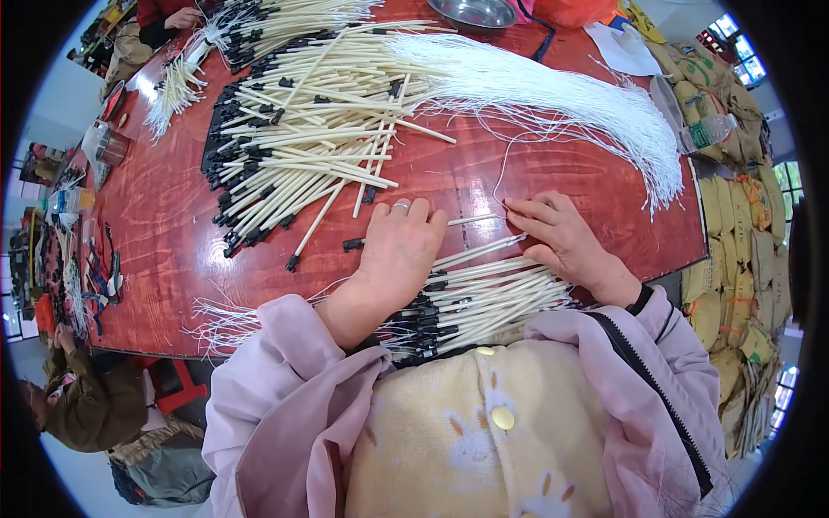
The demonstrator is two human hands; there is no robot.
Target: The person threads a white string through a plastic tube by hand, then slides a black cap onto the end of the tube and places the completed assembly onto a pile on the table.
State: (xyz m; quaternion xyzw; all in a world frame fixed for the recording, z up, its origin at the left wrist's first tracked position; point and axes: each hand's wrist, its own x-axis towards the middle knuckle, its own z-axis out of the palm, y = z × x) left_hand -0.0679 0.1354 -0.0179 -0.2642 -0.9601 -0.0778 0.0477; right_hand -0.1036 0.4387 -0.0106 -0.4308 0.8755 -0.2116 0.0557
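My left hand (pixel 401 246), with a ring on one finger, is closed over a thin cream stick (pixel 471 221). The stick's black end piece sticks out left of the hand, and its pale tip points right. At that tip my right hand (pixel 561 235) pinches a white string (pixel 499 177), which loops up and away over the table. Directly below both hands, close to my body, lies a stack of cream sticks (pixel 492 304) with black ends to the left. Beyond my left hand spreads a large heap of similar sticks (pixel 302 129).
A thick bundle of white strings (pixel 553 95) stretches right across the red table (pixel 164 259). A metal bowl (pixel 475 12) stands at the far side, a plastic bottle (pixel 710 131) at the right edge. Co-workers sit at far left and lower left. Stacked sacks (pixel 734 259) line the right.
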